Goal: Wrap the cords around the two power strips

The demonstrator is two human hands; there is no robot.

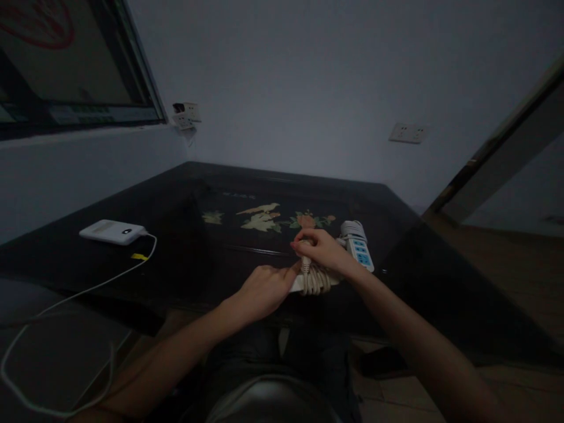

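A white power strip lies near the front edge of the dark table, with its cream cord wound round it in several loops. My left hand grips the strip's left end, thumb toward the coil. Above the coil, my right hand has thumb and forefinger closed on the plug at the cord's end; the fingers hide part of it. Just beyond my right wrist rests a second power strip, with blue socket faces and its white cord bundled at the far end.
The dark table bears a painted bird and flowers. On its left lie a white power bank with a cable hanging off the edge, and a yellow tag. Wall sockets are behind; a window is at left.
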